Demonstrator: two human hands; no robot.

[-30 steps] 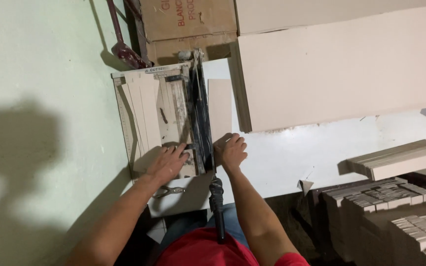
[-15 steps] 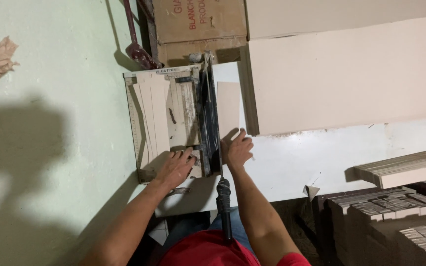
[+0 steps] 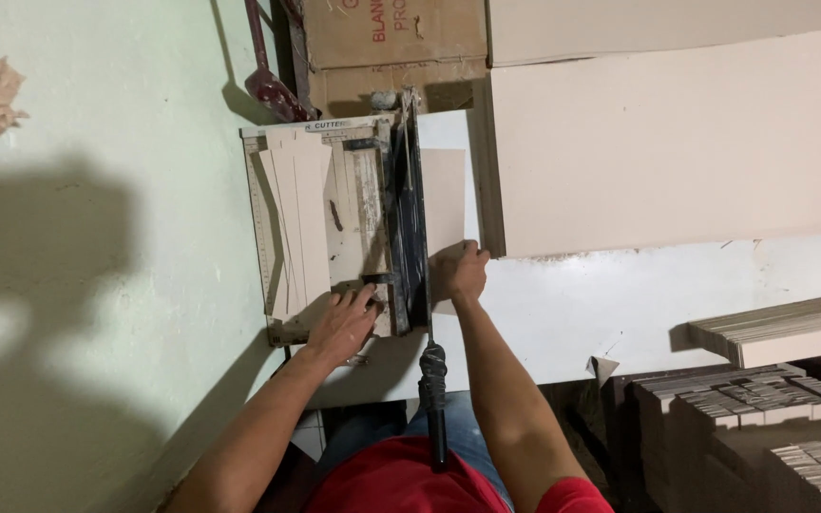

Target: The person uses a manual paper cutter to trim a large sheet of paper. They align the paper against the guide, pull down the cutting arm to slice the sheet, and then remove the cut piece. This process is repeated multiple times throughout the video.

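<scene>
The cut cardboard strip (image 3: pixel 446 195) lies flat on the white tabletop (image 3: pixel 563 304), just right of the cutter's black blade arm (image 3: pixel 412 204), running from far to near. It looks thin, light and fairly stiff, likely to flex if lifted by one end, with a smooth face that may slide on the tabletop, so I judge the near edge or the long sides the best place to pinch it. My right hand (image 3: pixel 458 270) rests on its near end, fingers curled down over the edge; whether it is pinched or only pressed I cannot tell. My left hand (image 3: pixel 342 323) lies spread and flat on the near part of the cutter bed (image 3: pixel 358 204), pressing the cardboard sheets (image 3: pixel 296 214) stacked there, clasping nothing. The blade's black handle (image 3: pixel 434 399) points near, toward me. Right of the strip a big board stack (image 3: pixel 667 142) lies close; far behind stands a cardboard box (image 3: pixel 391 47).
</scene>
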